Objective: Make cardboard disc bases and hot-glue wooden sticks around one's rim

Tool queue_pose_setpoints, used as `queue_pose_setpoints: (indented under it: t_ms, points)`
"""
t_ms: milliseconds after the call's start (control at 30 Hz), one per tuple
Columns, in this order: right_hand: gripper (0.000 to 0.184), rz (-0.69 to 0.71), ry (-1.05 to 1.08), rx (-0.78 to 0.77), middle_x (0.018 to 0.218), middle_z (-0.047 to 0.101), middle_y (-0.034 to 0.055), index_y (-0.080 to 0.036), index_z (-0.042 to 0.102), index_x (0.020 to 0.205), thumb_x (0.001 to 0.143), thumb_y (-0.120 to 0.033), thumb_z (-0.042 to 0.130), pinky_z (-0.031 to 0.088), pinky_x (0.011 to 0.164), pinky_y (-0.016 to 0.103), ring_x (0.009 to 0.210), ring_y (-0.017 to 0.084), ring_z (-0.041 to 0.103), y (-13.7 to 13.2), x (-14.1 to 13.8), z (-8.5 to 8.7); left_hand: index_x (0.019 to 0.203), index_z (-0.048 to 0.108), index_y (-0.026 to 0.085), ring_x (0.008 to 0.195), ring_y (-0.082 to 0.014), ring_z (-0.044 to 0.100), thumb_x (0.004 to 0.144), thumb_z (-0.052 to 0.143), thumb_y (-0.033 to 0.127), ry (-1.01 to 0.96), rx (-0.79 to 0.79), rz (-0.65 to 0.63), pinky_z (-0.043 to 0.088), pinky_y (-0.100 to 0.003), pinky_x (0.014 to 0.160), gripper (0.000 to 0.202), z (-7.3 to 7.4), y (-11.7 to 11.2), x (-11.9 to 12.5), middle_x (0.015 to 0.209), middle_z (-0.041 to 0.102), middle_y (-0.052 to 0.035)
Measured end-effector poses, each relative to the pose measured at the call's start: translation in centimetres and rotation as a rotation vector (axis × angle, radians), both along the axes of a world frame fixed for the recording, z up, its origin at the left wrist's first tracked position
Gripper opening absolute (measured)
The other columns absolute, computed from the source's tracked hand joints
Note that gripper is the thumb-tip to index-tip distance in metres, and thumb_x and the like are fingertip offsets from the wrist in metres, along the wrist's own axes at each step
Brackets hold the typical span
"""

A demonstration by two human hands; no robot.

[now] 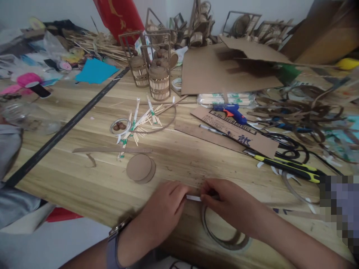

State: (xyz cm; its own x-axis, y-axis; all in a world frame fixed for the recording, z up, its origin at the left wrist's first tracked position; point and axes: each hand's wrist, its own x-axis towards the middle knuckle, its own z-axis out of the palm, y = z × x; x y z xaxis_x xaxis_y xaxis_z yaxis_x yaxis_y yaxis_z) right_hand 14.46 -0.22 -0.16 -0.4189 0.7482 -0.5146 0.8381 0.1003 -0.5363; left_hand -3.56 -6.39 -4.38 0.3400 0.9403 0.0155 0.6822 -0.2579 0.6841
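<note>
A short white strip (pixel 194 198), perhaps tape or its backing paper, spans the gap between my hands near the table's front edge. My left hand (pixel 165 205), with a watch on its wrist, pinches the strip's left end. At the other end, the fingers of my right hand (pixel 224 198) are closed on it. Below my right hand is a brown and pale ring (pixel 235 246), like a tape roll or coiled strip; whether the hand also grips it cannot be seen. Two round cardboard discs (pixel 138 167) lie overlapping beyond my left hand.
A utility knife (pixel 291 166), a blue glue gun (pixel 231 112) and cardboard pieces (pixel 238 130) lie to the right. Small lidded baskets (pixel 159 82) with tall handles stand behind scattered sticks (pixel 143 121). A long dark strip (pixel 75 119) crosses the left. Another person's sleeve (pixel 9 149) is at far left.
</note>
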Motion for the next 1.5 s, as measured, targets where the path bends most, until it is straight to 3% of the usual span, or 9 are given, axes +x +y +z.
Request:
queue_pose_setpoints:
  t_ms: [533,700,1133,1500]
  points:
    - [0.015,0.014,-0.097,0.058,0.073,0.066,0.0046,-0.018,0.061,0.072,0.081,-0.014,0.049,0.033,0.059,0.026,0.066,0.016,0.055,-0.43,-0.64,-0.3,0.094,0.06,0.019,0.092,-0.0207,0.058,0.092,0.044,0.007,0.013,0.083,-0.018,0.05,-0.038,0.082,0.021,-0.06,0.07,-0.12,0.095,0.064,-0.0038]
    - [0.016,0.032,-0.108,0.082,0.072,0.066,0.005,-0.018,0.06,0.072,0.08,-0.013,0.049,0.033,0.058,0.027,0.064,0.016,0.054,-0.38,-0.8,-0.31,0.086,0.062,0.018,0.087,-0.0193,0.059,0.092,0.046,0.007,-0.009,0.149,-0.03,0.051,-0.034,0.078,0.02,-0.25,-0.02,-0.25,0.09,0.064,-0.0038]
    - [0.017,0.078,-0.151,0.155,0.071,0.067,0.0049,-0.018,0.063,0.072,0.081,-0.014,0.049,0.033,0.056,0.026,0.063,0.016,0.056,-0.42,-0.9,-0.55,0.087,0.065,0.017,0.086,-0.0195,0.06,0.095,0.043,0.01,0.002,0.201,-0.05,0.052,-0.034,0.078,0.024,-0.49,-0.04,-0.23,0.091,0.066,-0.0054]
    - [0.018,0.088,-0.135,0.111,0.068,0.067,0.0048,-0.017,0.064,0.07,0.079,-0.013,0.049,0.031,0.055,0.026,0.061,0.016,0.054,0.15,-0.97,-0.14,0.083,0.064,0.017,0.084,-0.019,0.059,0.095,0.042,0.011,0.014,0.215,-0.052,0.052,-0.033,0.076,0.026,-0.41,0.03,-0.12,0.089,0.065,-0.0055]
